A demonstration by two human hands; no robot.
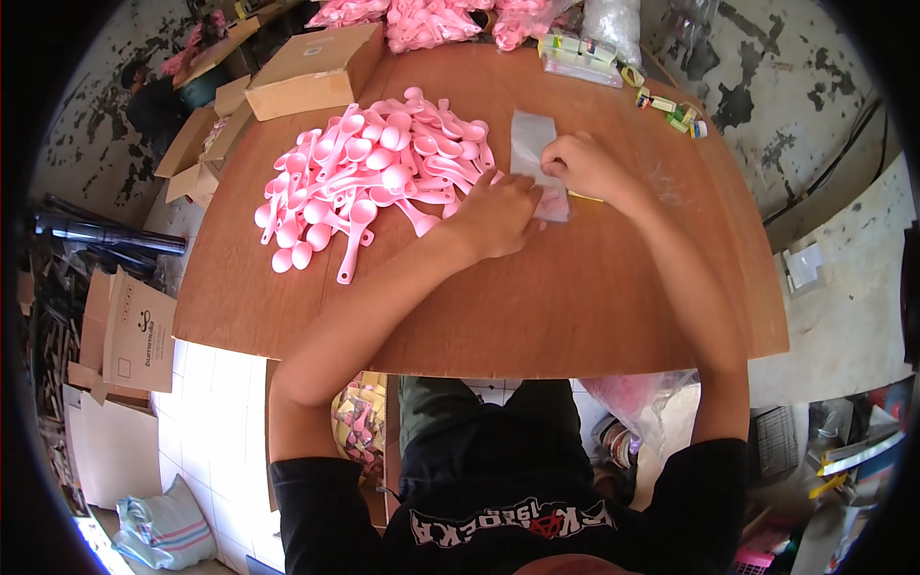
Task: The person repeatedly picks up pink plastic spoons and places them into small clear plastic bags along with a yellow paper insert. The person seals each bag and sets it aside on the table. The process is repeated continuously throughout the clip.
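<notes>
A small translucent plastic bag (533, 134) lies on the brown wooden table (460, 331), right of the middle. My left hand (500, 215) is closed over the bag's left side, with its fingers partly hidden. At the bag's right edge, my right hand (586, 169) is curled with thumb and fingers pinched on the plastic. Something pinkish shows through the bag's lower end, too unclear to name. A thin yellow strip (586, 197) lies under my right wrist. Left of my left hand spreads a heap of pink plastic measuring spoons (356, 172), some close to my knuckles.
A closed cardboard box (316, 69) stands at the far left of the table. Bags of pink spoons (431, 24) line the far edge. Stacked clear bags (580, 65) and several small label rolls (671, 110) sit far right. Below the table is a box of packed pieces (362, 422).
</notes>
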